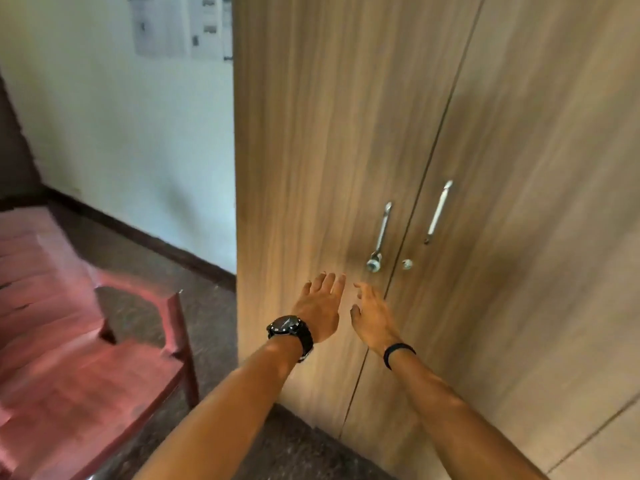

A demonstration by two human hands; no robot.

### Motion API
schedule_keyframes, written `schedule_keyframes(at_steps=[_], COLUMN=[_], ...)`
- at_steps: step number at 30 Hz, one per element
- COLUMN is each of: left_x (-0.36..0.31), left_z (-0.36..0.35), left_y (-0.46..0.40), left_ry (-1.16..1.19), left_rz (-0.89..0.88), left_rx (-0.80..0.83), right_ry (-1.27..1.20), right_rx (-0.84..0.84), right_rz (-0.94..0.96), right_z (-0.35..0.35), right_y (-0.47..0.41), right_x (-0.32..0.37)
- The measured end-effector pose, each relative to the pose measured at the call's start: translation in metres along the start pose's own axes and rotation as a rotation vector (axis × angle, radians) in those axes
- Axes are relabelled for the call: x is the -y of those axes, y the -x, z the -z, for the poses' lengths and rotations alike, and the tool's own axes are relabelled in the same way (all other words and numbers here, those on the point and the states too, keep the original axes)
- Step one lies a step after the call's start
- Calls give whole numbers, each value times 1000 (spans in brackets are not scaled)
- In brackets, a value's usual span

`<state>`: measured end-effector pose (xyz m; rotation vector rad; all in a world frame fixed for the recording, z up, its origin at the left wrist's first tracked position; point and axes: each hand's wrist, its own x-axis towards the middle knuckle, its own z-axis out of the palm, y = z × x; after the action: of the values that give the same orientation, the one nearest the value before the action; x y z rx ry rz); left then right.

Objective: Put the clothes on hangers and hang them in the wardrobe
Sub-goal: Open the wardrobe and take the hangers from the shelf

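A wooden wardrobe [311,133] fills the middle and right of the view, both doors closed. Two metal handles sit beside the door gap, the left handle [381,233] and the right handle [438,211], with small round locks below them. My left hand [320,306], with a black watch on its wrist, reaches toward the left door with fingers straight, just below the left handle. My right hand [372,313], with a black band on its wrist, is stretched out beside it with fingers spread and holds nothing. No clothes or hangers are in view.
A red wooden chair [69,358] stands at the lower left, close to the wardrobe's left side. Behind it are a white wall [121,133] with papers pinned high up and a dark skirting board. The floor is dark and speckled.
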<state>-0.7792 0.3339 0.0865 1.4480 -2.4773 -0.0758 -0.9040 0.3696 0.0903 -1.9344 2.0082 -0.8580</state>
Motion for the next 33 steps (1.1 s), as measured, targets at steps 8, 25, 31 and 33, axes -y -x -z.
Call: schedule_keyframes(at_steps=[8, 25, 31, 33], left_x=[-64, -92, -88, -86], left_z=[128, 94, 97, 100], left_y=[-104, -241, -239, -227], left_ry=[140, -72, 387, 690], left_rz=[-189, -427, -522, -462], left_rx=[-156, -300, -322, -375], right_ry=[-36, -427, -416, -410], right_rx=[-333, -651, -720, -755], right_rz=[-69, -273, -300, -295], right_z=[143, 154, 150, 145], right_y=[-61, -180, -174, -165], right_x=[14, -17, -7, -1])
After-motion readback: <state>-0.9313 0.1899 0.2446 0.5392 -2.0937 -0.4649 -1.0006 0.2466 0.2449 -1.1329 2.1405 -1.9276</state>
